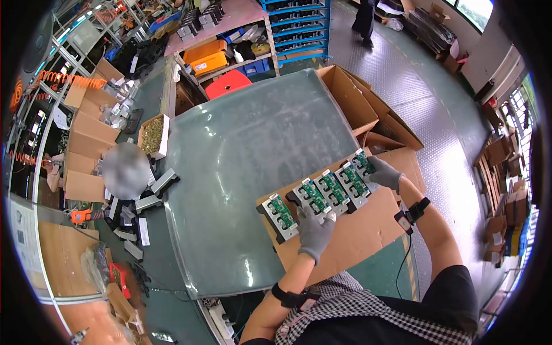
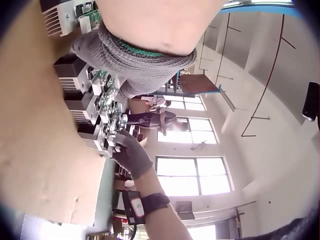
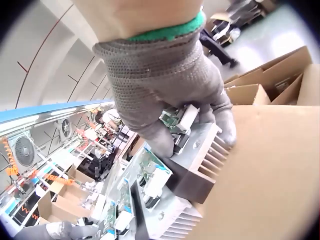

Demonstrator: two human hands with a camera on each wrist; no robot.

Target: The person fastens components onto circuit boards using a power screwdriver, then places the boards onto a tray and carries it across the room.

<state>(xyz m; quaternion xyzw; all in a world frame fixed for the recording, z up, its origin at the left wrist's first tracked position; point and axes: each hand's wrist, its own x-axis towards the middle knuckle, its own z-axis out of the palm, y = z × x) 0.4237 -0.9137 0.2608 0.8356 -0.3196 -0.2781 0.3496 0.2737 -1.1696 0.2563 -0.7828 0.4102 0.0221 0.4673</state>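
Note:
Several finned metal heat sinks topped with green circuit boards stand in a slanted row on a cardboard sheet point(image 1: 351, 244). My gloved right hand point(image 1: 384, 174) grips the heat sink at the row's right end, its board point(image 1: 362, 163) partly covered. In the right wrist view, fingers straddle that heat sink point(image 3: 197, 150), beside a neighbouring heat sink point(image 3: 167, 215). My gloved left hand point(image 1: 316, 233) holds the near end of the second unit from the left, whose circuit board point(image 1: 313, 195) shows beyond the fingers. Left of it, a heat sink with board point(image 1: 280, 218) stands apart by a gap.
The cardboard lies over a table with a glossy greenish cover point(image 1: 247, 149). Open cardboard boxes point(image 1: 356, 103) stand beyond the right edge. On the left are loose metal blocks point(image 1: 165, 181) and a box of small brass-coloured parts point(image 1: 153, 135). A person point(image 1: 365, 20) is in the aisle.

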